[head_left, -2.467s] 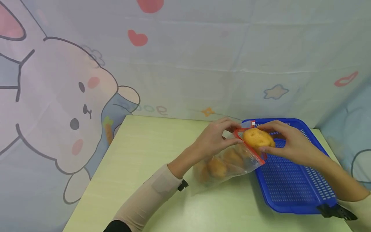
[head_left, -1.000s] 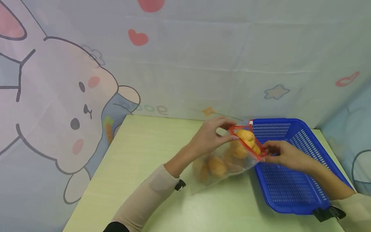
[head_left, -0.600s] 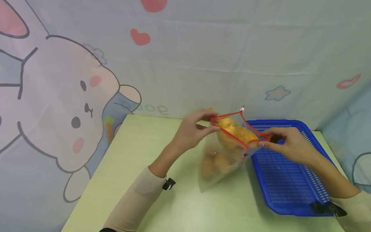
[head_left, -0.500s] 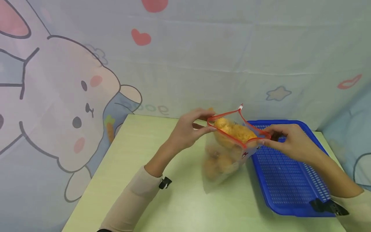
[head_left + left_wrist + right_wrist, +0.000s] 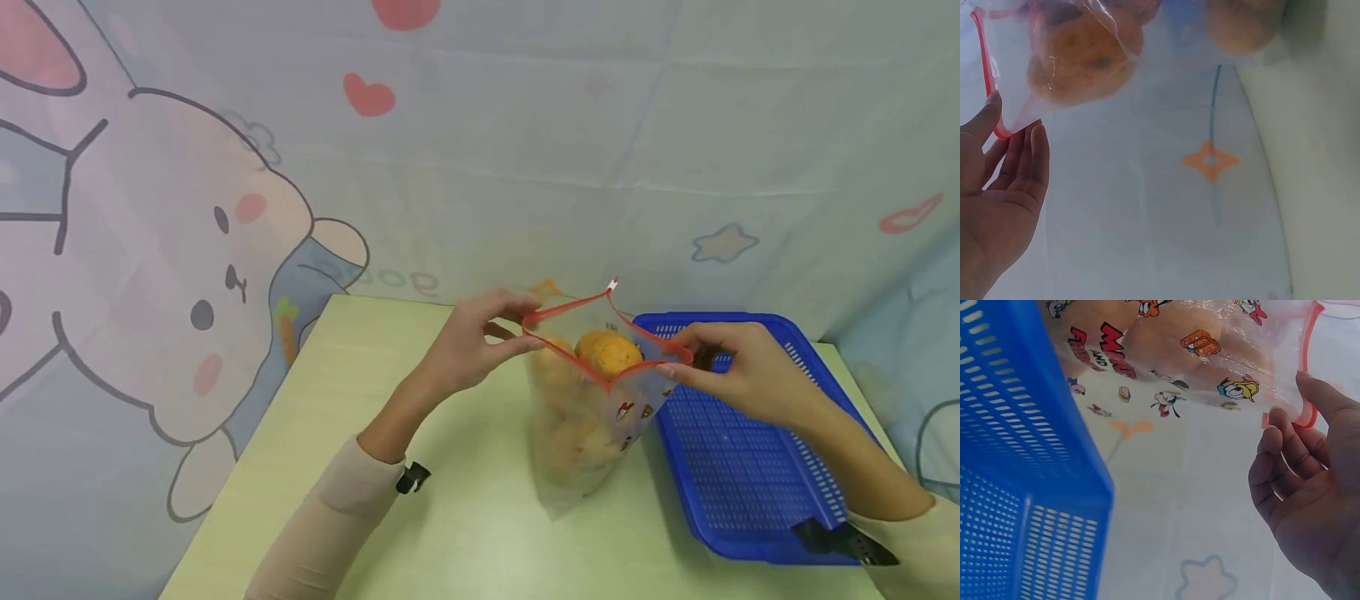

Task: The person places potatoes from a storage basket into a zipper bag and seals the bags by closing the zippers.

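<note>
A clear zip bag with a red zip edge and cartoon prints hangs between my two hands, its mouth spread wide. Several potatoes fill it; one potato shows plainly through the mouth, the others through the plastic. My left hand pinches the red edge at the left corner between thumb and fingers. At the opposite corner my right hand pinches the edge the same way. In the right wrist view the printed side of the bag faces the camera. The left wrist view shows a potato behind the plastic.
A blue perforated basket stands on the right of the pale green table, below my right forearm. Behind the table hangs a printed cloth with a rabbit, hearts and a star. A white slider sits on the bag's far edge.
The right hand let a potato into the bag, then took hold of its edge. Both hands lifted the bag from lying slanted to upright and widened its mouth; the potatoes sank lower inside.
</note>
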`<state>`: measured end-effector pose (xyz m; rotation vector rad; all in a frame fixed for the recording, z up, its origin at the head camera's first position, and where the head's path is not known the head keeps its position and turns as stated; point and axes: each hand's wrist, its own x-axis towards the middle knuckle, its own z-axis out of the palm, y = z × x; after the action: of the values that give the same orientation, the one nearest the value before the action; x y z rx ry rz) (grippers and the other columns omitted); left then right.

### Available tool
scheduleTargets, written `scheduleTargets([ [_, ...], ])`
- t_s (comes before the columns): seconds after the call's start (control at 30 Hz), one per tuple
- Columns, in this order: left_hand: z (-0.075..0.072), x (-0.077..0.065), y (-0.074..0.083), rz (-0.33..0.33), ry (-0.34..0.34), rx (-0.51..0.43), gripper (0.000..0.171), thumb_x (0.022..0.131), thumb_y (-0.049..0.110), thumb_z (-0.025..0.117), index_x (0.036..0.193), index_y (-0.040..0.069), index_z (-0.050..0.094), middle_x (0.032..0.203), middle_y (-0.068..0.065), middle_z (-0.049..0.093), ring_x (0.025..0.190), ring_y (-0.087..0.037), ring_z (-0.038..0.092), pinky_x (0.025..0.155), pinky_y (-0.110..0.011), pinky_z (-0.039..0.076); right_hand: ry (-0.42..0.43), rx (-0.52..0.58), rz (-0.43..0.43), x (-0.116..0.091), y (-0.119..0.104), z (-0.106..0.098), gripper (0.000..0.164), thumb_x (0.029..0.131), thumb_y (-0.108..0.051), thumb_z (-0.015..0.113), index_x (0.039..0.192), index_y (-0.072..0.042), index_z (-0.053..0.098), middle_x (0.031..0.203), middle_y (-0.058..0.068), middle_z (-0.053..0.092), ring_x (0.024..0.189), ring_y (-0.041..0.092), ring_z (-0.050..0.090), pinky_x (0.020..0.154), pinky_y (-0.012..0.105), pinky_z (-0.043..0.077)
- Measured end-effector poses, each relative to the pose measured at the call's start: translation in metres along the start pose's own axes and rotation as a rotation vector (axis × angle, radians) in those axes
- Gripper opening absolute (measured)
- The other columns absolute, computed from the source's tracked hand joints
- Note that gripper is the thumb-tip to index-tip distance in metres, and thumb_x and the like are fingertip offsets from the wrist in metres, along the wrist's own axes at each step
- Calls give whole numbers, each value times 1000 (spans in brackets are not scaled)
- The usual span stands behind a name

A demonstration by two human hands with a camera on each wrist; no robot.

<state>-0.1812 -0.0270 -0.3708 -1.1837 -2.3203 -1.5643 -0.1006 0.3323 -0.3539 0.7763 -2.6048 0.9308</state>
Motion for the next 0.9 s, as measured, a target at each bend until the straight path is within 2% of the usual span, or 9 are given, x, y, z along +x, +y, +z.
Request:
scheduleTargets([
  [0.13, 4, -6, -6, -47, 12, -22, 48, 93, 17, 86, 137, 12, 68, 115, 0, 73, 109, -12, 70, 87, -31, 62, -5, 0, 6, -1, 3, 8, 19, 88, -9, 87, 99, -20, 76, 79, -12, 66, 69, 9, 60, 60, 21, 50],
  [0.2, 7, -10, -8, -34, 68, -35, 47, 92, 15, 86, 135, 11, 67, 115, -2, 72, 110, -13, 69, 86, -32, 62, -2, 6, 11, -1, 3, 9, 18, 89, -9, 87, 99, -20, 76, 78, -12, 66, 68, 9, 59, 59, 21, 50],
  [0.27, 11, -14, -7, 9, 153, -12, 42, 91, 14, 86, 128, 9, 67, 115, -3, 69, 110, -16, 68, 85, -33, 62, 0, 8, 14, -1, 2, 10, 17, 89, -10, 87, 99, -19, 76, 78, -12, 66, 67, 9, 59, 58, 21, 50],
  [0.4, 25, -25, 2, 81, 297, 122, 27, 94, 18, 84, 109, 8, 64, 111, -3, 61, 108, -18, 62, 86, -33, 60, 7, 7, 23, -2, 0, 13, 16, 89, -10, 86, 99, -18, 77, 77, -11, 65, 66, 10, 59, 56, 23, 50],
  [0.53, 44, -38, 16, 69, 381, 285, 27, 96, 26, 80, 100, 11, 59, 114, -5, 54, 110, -21, 54, 90, -34, 53, 7, 28, 41, -4, -1, 17, 16, 90, -10, 86, 100, -18, 77, 78, -10, 65, 67, 10, 59, 55, 23, 50],
  [0.63, 54, -48, 22, 99, 443, 415, 28, 93, 26, 82, 94, 10, 59, 109, -6, 56, 104, -23, 55, 83, -33, 52, 0, 53, 43, -3, -2, 19, 16, 91, -10, 86, 101, -18, 77, 79, -10, 66, 67, 11, 60, 55, 23, 50],
  [0.7, 60, -51, 26, 142, 436, 485, 27, 92, 27, 83, 91, 10, 62, 101, -3, 60, 96, -20, 59, 76, -28, 53, -1, 62, 38, -2, -3, 20, 16, 91, -11, 86, 101, -19, 77, 79, -10, 67, 67, 11, 60, 55, 23, 49],
  [0.8, 70, -50, 33, 203, 366, 546, 27, 91, 32, 84, 90, 12, 66, 88, 3, 62, 81, -12, 63, 65, -19, 53, 6, 65, 33, -2, -4, 20, 17, 90, -10, 86, 101, -20, 77, 78, -10, 66, 66, 11, 59, 55, 23, 49],
  [0.9, 79, -45, 40, 231, 324, 605, 36, 87, 45, 87, 88, 15, 67, 84, 6, 64, 76, -6, 64, 57, -13, 47, 6, 67, 27, -2, -4, 21, 19, 89, -9, 87, 101, -19, 77, 78, -11, 66, 66, 11, 60, 55, 23, 49],
])
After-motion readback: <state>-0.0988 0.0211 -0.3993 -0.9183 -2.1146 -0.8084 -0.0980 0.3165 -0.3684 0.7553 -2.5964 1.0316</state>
